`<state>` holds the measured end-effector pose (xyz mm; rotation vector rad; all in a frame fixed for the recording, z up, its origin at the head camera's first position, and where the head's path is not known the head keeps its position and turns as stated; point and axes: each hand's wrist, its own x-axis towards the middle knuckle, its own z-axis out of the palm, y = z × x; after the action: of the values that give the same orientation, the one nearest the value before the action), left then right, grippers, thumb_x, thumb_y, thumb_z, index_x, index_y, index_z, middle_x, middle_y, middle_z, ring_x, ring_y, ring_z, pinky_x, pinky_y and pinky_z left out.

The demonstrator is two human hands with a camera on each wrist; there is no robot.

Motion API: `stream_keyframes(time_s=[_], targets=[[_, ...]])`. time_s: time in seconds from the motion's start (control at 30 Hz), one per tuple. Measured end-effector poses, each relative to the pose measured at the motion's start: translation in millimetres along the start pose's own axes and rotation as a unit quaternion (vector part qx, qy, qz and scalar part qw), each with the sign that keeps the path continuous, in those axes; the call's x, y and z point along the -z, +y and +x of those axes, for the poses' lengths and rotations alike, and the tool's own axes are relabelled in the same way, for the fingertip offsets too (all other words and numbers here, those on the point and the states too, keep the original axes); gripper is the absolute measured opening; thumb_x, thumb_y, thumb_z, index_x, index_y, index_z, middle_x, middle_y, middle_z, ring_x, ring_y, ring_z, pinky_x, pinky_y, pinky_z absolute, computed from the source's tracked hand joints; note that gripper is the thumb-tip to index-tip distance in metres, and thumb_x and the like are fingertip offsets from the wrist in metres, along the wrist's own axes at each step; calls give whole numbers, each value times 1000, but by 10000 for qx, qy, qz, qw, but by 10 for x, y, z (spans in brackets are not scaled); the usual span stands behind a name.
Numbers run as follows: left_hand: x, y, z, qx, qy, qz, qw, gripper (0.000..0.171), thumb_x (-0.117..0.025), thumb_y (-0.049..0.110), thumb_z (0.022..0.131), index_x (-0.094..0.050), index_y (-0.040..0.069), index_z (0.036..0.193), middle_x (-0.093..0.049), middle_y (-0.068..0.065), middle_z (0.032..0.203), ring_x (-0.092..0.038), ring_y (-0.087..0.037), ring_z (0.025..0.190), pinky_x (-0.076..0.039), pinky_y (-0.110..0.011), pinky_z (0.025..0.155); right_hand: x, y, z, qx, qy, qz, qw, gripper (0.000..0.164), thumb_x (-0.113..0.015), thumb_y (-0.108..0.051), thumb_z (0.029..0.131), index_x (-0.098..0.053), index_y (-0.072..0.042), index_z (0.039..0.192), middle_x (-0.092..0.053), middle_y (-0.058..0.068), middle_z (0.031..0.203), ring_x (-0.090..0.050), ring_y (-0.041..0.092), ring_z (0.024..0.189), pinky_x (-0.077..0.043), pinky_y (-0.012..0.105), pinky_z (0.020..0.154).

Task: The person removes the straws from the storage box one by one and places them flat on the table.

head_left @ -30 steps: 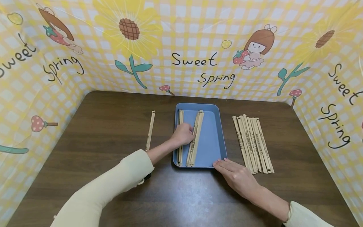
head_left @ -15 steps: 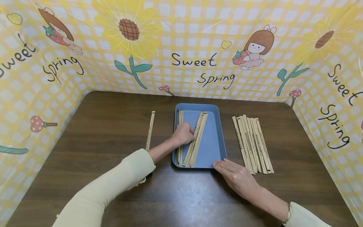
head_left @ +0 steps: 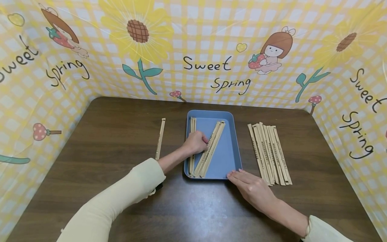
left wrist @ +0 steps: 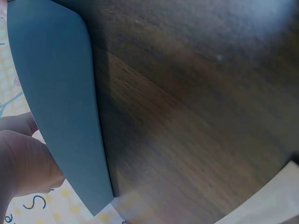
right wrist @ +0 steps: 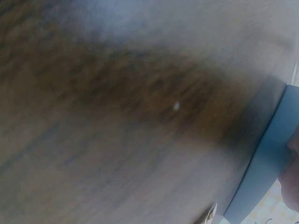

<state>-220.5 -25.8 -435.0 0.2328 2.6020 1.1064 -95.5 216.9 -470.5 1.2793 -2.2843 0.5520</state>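
Near the middle of the table is a blue rectangular tray (head_left: 222, 144). My left hand (head_left: 195, 144) reaches into it with curled fingers, holding a few slanted paper-wrapped straws (head_left: 208, 159) around their middle. The contents of the tan printed wrappers are hidden. Further wrapped straws (head_left: 191, 168) lie along the tray's left wall, partly covered by the hand. At the near right corner, my right hand (head_left: 254, 186) rests straight fingers against the tray. In the left wrist view, the tray's outer wall (left wrist: 56, 93) stands before my left hand (left wrist: 28, 163).
To the right of the tray lies a row of several wrapped straws (head_left: 269, 153). A single wrapped straw (head_left: 160, 139) is on the left, partly behind my forearm. A yellow checked cloth (head_left: 208, 37) walls in the dark wooden table (head_left: 99, 144).
The slanted straws in the tray have turned, their far ends moving right and their near ends left. My left hand has barely moved; my right hand stays at the corner.
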Motion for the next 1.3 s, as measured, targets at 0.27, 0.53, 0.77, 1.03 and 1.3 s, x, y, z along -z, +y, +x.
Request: stream_keyframes(time_s=[0.27, 0.53, 0.77, 1.03, 1.3], targets=[[2, -11, -15, -211, 6, 83, 9997, 11, -68, -7, 76, -73, 3, 73, -69, -3, 77, -59, -16, 73, -51, -23, 64, -6, -3, -1, 25, 39, 4, 10000, 38, -39, -12, 108, -74, 3, 111, -72, 13, 109, -70, 26, 99, -56, 45, 89], [-42, 3, -13, -525, 24, 377, 9979, 50, -67, -6, 73, -35, 18, 44, -22, 9, 41, -21, -5, 39, -16, -19, 38, -11, 11, -13, 26, 41, -12, 10000, 38, -39, -12, 108, -74, 2, 111, -72, 13, 109, -70, 26, 100, -56, 45, 89], [-62, 10, 27, -375, 57, 715, 9967, 49, -72, 1, 74, -39, 19, 43, -28, 10, 40, -26, -6, 39, -19, -21, 38, -3, 12, 1, 16, 1, -41, 10000, 38, -39, -13, 108, -74, 2, 111, -72, 13, 109, -70, 26, 100, -57, 45, 89], [68, 30, 16, -83, 147, 69, 9998, 20, -73, 7, 79, -65, 8, 60, -49, 6, 56, -37, -8, 51, -33, -20, 49, 1, 17, 4, -24, 4, -2, 10000, 39, -39, -13, 108, -74, 2, 111, -72, 13, 109, -70, 26, 100, -56, 45, 89], [221, 50, 0, 442, -65, -1209, 9917, 8, -71, 5, 85, -75, 0, 80, -67, -3, 72, -62, -15, 58, -54, -25, 58, -12, -2, -1, 3, 95, 28, 10000, 37, -40, -13, 108, -74, 2, 110, -73, 13, 109, -70, 27, 99, -57, 45, 89]])
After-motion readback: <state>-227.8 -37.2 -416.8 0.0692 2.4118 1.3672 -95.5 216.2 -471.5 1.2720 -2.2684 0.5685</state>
